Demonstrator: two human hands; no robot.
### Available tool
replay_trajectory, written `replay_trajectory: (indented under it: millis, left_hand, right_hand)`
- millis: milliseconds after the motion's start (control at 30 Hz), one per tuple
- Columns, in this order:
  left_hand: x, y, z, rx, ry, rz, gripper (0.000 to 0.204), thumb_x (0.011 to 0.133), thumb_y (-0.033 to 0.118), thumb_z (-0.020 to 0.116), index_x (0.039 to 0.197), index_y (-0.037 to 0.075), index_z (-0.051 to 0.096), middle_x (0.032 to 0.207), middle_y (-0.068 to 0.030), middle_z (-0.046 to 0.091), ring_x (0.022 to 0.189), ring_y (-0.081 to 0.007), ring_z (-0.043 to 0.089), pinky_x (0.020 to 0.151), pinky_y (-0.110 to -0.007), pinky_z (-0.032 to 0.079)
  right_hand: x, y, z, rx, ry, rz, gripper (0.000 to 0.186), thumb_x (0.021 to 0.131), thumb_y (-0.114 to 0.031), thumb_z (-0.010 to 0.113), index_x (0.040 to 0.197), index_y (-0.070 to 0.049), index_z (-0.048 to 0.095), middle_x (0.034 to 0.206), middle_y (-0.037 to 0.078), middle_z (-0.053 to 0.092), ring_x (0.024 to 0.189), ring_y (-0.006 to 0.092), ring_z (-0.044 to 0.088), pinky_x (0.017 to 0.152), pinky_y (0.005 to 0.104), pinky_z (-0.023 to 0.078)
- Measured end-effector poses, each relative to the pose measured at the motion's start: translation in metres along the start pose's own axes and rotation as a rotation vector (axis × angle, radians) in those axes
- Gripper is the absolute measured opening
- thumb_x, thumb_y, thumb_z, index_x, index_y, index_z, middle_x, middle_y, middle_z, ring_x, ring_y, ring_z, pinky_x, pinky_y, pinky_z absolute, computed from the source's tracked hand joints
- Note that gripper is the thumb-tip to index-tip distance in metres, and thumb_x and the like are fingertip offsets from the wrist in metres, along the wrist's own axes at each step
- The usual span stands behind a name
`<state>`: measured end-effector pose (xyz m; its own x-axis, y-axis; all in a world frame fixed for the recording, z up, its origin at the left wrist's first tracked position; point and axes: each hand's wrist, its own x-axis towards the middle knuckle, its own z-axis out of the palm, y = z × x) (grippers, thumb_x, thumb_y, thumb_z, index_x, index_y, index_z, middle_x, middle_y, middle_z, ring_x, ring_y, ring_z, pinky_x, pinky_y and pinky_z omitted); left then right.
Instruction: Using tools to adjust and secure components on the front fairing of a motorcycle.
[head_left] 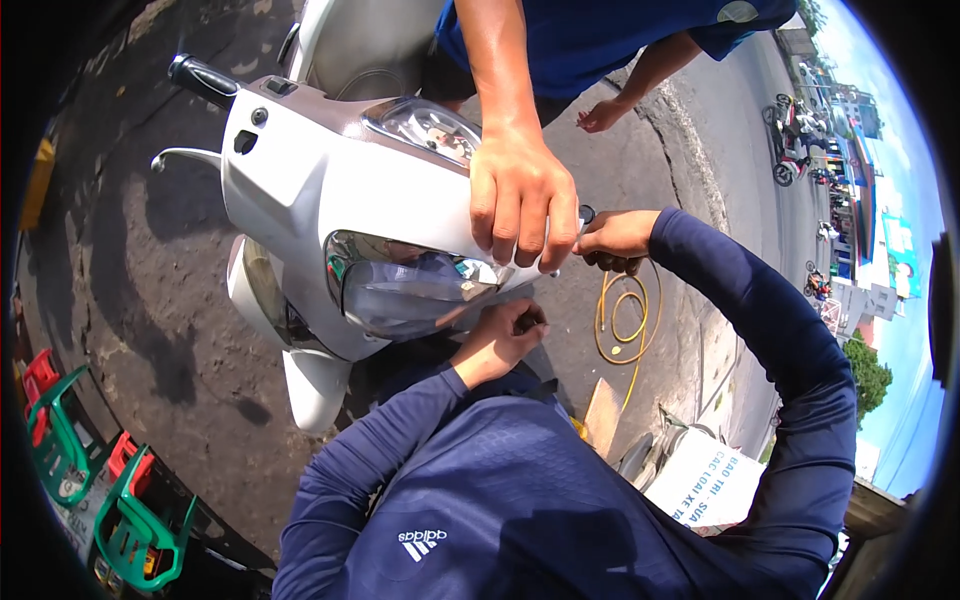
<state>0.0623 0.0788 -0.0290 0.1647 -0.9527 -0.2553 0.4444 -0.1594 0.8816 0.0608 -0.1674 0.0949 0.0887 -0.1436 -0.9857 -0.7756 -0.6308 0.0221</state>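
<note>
The scooter stands before the wearer, its headlight on the near side; the right hand, fingers curled narrow, is at the scooter's right end beside a dark tip, though whether it holds anything cannot be told; the left hand is just beside the headlight, fingers loosely curled, any contents hidden. A co-worker's hand rests spread on the scooter's top; a yellow hose lies coiled nearby.

Glossy, smooth plastic gleaming across the scooter's cowl, clear, shiny headlamp lens below, smooth metallic-looking lever, matt stretchy-looking cloth on the sleeve, moulded plastic chairs, rough matt ground!
</note>
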Motion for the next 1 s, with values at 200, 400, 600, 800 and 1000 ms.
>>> replay_trajectory:
  millis: [200,400,600,800,1000]
  left_hand:
    - [-0.004,0.0,-0.008,-0.023,0.026,-0.011,0.015,0.089,0.014,0.063,0.096,0.001,0.06,0.078,0.0025,0.057,0.069,-0.0038,0.051,0.062,-0.02,0.042]
    - [-0.003,0.003,-0.009,-0.005,0.008,-0.027,0.017,0.09,0.017,0.063,0.095,0.001,0.06,0.08,0.0026,0.057,0.07,-0.0039,0.051,0.063,-0.02,0.042]
    - [-0.005,0.003,-0.005,0.021,0.021,-0.084,0.016,0.09,0.017,0.063,0.094,0.002,0.06,0.08,0.0025,0.057,0.068,-0.0043,0.05,0.062,-0.021,0.042]
    - [0.003,0.045,0.015,0.465,0.166,0.156,0.013,0.085,0.009,0.062,0.093,-0.001,0.058,0.078,-0.0082,0.059,0.067,-0.0176,0.058,0.062,-0.029,0.045]
    - [0.029,0.069,0.023,0.516,0.356,0.411,0.017,0.084,0.002,0.063,0.099,-0.001,0.056,0.081,-0.0112,0.055,0.068,-0.0213,0.056,0.062,-0.03,0.045]
  right_hand:
    - [-0.004,0.016,0.023,0.908,-0.143,0.071,0.053,0.094,-0.058,0.047,0.08,-0.007,0.052,0.053,-0.007,0.031,0.043,0.0069,0.024,0.042,0.0253,0.018]
    - [0.0,0.023,0.028,0.722,-0.016,-0.121,0.057,0.097,-0.056,0.042,0.065,-0.009,0.048,0.052,-0.002,0.036,0.041,0.0087,0.033,0.038,0.027,0.024]
    - [-0.004,0.018,0.011,-0.437,0.433,-0.584,0.049,0.098,-0.041,0.043,0.086,0.001,0.065,0.075,0.024,0.063,0.072,0.044,0.059,0.069,0.048,0.049]
    - [-0.014,0.022,0.034,-0.514,0.769,-0.566,0.034,0.093,-0.034,0.053,0.087,-0.002,0.063,0.079,0.021,0.063,0.078,0.0395,0.062,0.073,0.0469,0.05]
    - [0.05,-0.014,0.109,1.882,1.114,-1.108,0.046,0.102,-0.04,0.043,0.072,-0.006,0.049,0.068,0.001,0.049,0.068,0.0139,0.051,0.064,0.0285,0.043]
